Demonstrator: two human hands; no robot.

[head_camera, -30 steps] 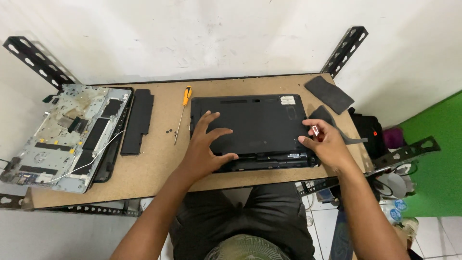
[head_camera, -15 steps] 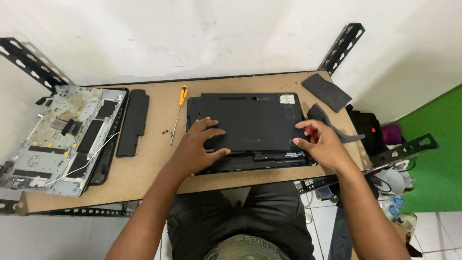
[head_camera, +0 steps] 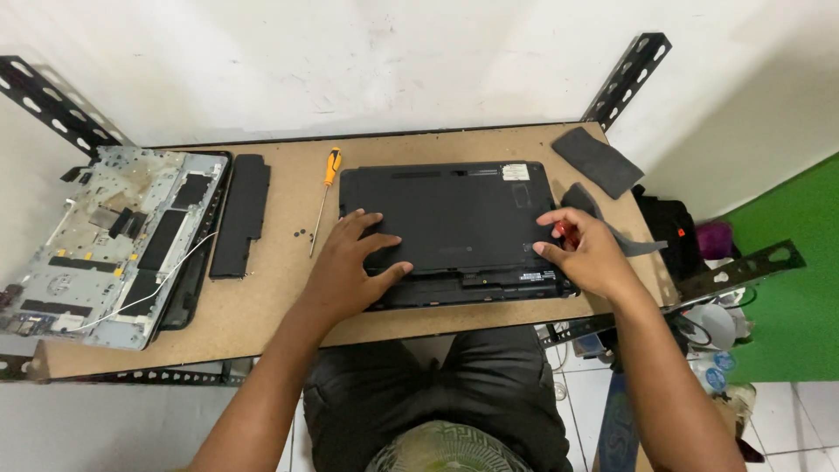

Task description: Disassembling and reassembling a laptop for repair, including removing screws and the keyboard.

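A black laptop (head_camera: 454, 218) lies bottom-up in the middle of the wooden table (head_camera: 271, 306). My left hand (head_camera: 350, 267) rests flat on its near left corner, fingers spread. At the laptop's right edge my right hand (head_camera: 585, 253) is closed around a small red-handled tool (head_camera: 562, 230), whose tip is hidden behind the fingers.
An orange-handled screwdriver (head_camera: 325, 188) and a few small screws (head_camera: 301, 233) lie left of the laptop. A long black battery (head_camera: 240, 214) and an opened laptop chassis (head_camera: 114, 245) sit at the far left. Dark foam pads (head_camera: 599, 162) lie at the back right. A metal bracket (head_camera: 738, 267) juts out on the right.
Both hands stay on the laptop. My right hand has shifted slightly along the laptop's right edge with the red tool. The camera view has drifted a little.
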